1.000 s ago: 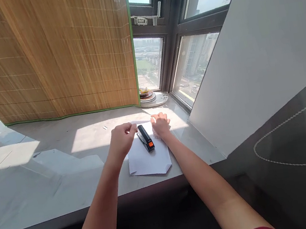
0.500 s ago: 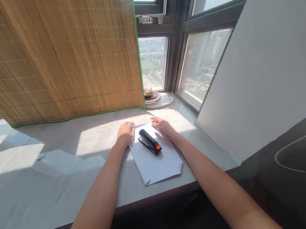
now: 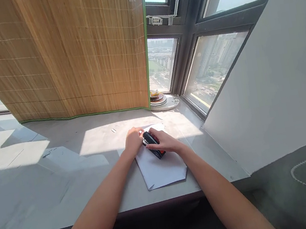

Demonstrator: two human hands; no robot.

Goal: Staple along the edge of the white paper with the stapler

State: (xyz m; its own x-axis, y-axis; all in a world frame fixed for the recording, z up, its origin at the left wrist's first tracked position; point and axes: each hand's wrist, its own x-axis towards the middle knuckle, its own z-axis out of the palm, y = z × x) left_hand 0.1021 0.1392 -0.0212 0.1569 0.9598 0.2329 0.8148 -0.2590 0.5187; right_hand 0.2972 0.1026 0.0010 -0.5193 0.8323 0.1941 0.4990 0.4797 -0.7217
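One brown blind (image 3: 80, 56) hangs behind the sun-patched ledge (image 3: 89, 186) bearing white paper (image 3: 164, 174).

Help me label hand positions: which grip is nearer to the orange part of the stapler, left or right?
Right. The right grip holds the stapler, close to its orange part; the left grip is at the stapler's far end, possibly touching it.

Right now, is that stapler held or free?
Held: the right hand grips the stapler between thumb and fingers; whether lifted, I cannot tell.
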